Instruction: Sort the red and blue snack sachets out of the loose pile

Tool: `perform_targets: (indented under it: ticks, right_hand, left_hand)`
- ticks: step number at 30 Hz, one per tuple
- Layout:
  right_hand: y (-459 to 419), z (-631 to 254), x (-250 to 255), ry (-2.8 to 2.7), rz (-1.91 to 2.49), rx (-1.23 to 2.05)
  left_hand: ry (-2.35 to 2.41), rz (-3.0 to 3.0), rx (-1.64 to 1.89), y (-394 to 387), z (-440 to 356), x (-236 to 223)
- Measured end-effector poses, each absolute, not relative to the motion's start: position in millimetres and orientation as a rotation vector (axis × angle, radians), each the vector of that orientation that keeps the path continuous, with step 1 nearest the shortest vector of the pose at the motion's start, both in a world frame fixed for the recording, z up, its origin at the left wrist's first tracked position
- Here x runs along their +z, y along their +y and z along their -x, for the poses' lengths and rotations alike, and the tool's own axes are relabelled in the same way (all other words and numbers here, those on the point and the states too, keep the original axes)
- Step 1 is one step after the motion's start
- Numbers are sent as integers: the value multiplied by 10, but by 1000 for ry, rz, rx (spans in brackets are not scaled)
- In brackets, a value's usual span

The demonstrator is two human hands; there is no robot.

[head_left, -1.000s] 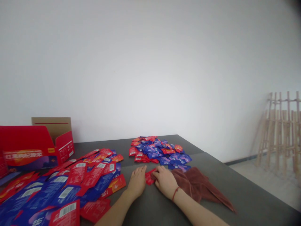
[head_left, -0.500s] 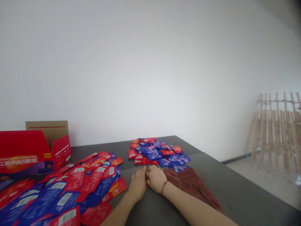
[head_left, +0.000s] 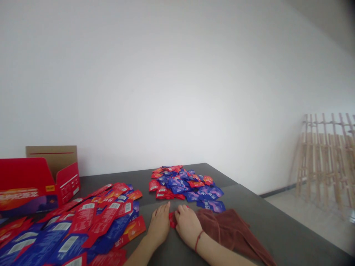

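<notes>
Palms down, our left hand [head_left: 159, 224] lies flattened and our right hand [head_left: 188, 226] curls over the red sachet [head_left: 172, 220] between them on the table [head_left: 177, 248]; we cannot tell whether either grips it.

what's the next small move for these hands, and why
Probably a short rub of the right hand, with the soft brown cloth, over the small flat red packet, while the left hand steadies its near side. The packet shows between the hands, the right fingers partly cover it, and the cloth lies bunched against the right hand.
</notes>
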State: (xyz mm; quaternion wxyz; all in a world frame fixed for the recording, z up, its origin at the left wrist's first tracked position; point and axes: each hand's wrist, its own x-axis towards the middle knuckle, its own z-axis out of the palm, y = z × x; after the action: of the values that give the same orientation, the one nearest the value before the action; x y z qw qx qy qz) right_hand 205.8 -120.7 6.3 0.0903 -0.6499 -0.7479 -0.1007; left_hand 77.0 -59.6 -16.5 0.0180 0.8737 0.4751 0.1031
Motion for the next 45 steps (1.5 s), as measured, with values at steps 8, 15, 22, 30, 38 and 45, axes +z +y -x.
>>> perform_targets:
  ticks: [8, 15, 22, 30, 38, 45]
  right_hand:
    - [-1148, -2330, 91, -2148, 1936, -221]
    - [-1365, -2476, 37, -2100, 1983, -264]
    - [-1289, -2043, 84, -2335, 1776, -205]
    - [-1053, -2243, 157, -2164, 1976, -212]
    - [-1604, -2434, 29, -2274, 1782, -148]
    - [-1421, -2851, 83, -1926, 1938, -138]
  left_hand:
    - [1485, -2723, 269, -610, -739, -120]
    - [1507, -2726, 287, -622, -740, -137]
    - [1471, -2706, 284, -620, -746, -138]
    - [1477, -2712, 299, -617, -746, -161]
    - [1294, -2740, 453, -587, -733, -188]
    - [985, -2726, 616, -743, -925, -110]
